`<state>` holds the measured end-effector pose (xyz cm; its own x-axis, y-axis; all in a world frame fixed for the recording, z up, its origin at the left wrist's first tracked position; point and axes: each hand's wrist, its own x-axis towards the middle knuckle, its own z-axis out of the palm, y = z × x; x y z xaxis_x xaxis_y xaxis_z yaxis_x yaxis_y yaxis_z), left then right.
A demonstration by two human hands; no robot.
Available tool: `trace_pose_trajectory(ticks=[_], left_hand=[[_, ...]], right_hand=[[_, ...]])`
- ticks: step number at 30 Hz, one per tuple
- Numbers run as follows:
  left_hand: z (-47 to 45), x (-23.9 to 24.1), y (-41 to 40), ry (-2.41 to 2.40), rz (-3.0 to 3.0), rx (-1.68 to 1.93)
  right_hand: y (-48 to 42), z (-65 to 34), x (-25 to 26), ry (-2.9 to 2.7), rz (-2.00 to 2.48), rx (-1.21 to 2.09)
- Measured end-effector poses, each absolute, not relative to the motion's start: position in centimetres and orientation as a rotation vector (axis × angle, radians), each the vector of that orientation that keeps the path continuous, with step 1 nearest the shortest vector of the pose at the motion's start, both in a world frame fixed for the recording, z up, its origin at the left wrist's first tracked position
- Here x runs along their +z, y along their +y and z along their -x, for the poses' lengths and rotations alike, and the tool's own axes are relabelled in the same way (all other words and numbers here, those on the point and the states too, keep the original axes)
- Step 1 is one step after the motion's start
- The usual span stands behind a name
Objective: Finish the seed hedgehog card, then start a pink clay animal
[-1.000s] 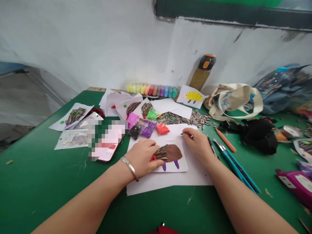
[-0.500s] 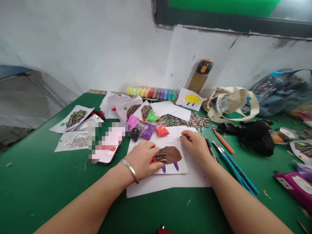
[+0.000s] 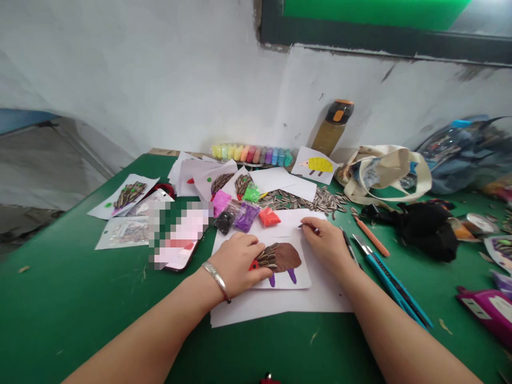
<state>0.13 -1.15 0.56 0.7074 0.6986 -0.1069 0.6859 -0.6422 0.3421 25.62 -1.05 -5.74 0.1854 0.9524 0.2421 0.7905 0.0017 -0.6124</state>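
A white card with a brown clay hedgehog (image 3: 285, 257), partly covered in sunflower seeds, lies on white paper (image 3: 280, 304) on the green table (image 3: 72, 304). My left hand (image 3: 237, 263), with a silver bracelet on the wrist, rests curled on the card's left side, its fingertips pressing at the hedgehog's seed-covered part. My right hand (image 3: 326, 241) sits just right of the card and pinches a single sunflower seed (image 3: 303, 225) between thumb and fingertips.
A pile of sunflower seeds (image 3: 308, 200) and small bags of coloured clay (image 3: 244, 210) lie behind the card. A phone (image 3: 178, 237), other hedgehog cards (image 3: 128, 194), a row of clay tubs (image 3: 252, 153), a bottle (image 3: 332, 128), a tote bag (image 3: 380, 170), blue tools (image 3: 390, 282) and a black cloth (image 3: 428, 226) surround it.
The hands hardly moved; only the view shifted slightly. The right hand still pinches the seed beside the card and the left stays on the hedgehog.
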Motion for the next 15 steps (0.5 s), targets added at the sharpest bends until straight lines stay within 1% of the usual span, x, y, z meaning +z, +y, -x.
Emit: trace_pose_trajectory(ticks=[9, 15], left_hand=[[0.0, 0.6, -1.4, 1.075, -2.548, 0.062], [0.0, 0.8, -1.4, 1.082, -2.538, 0.049]], right_hand=[[-1.6, -25.3, -5.0, -1.517, 1.823, 0.383], [-3.1, -23.8, -4.0, -1.659, 1.603, 0.396]])
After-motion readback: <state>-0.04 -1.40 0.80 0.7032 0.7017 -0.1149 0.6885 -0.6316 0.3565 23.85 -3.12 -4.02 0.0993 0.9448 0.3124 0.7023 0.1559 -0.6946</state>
